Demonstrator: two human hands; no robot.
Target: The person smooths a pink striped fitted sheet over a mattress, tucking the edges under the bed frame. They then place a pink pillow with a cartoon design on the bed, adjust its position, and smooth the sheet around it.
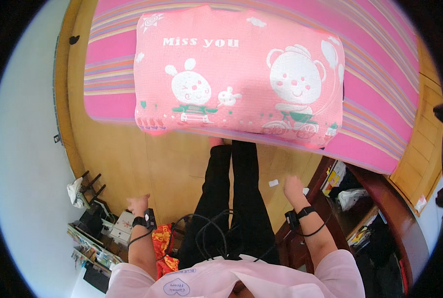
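Seen in the head view, the pillow (241, 74) lies flat on the bed (110, 82), straight ahead of the person and beyond both hands. Its long axis runs left to right, across the body, and its near side sits right along the bed's near edge.

The right hand (293, 186) looks the nearer of the two, short of the pillow's right end and apart from it. Its fingers are bunched and turned away, so I can't tell whether it's wide or narrow, or if anything is inside. The left hand (138, 203) hangs lower, roughly in line with the pillow's left end; thumb and fingers stand apart, and I see nothing in them.

Floor (172, 169) shows between each hand and the bed, with the legs (216, 184) in the middle and a white card (273, 183) lying near the right hand. Striped sheet shows past both pillow ends, more to the right. The cabinet (410, 228) leaves that arm less room on its outer side.
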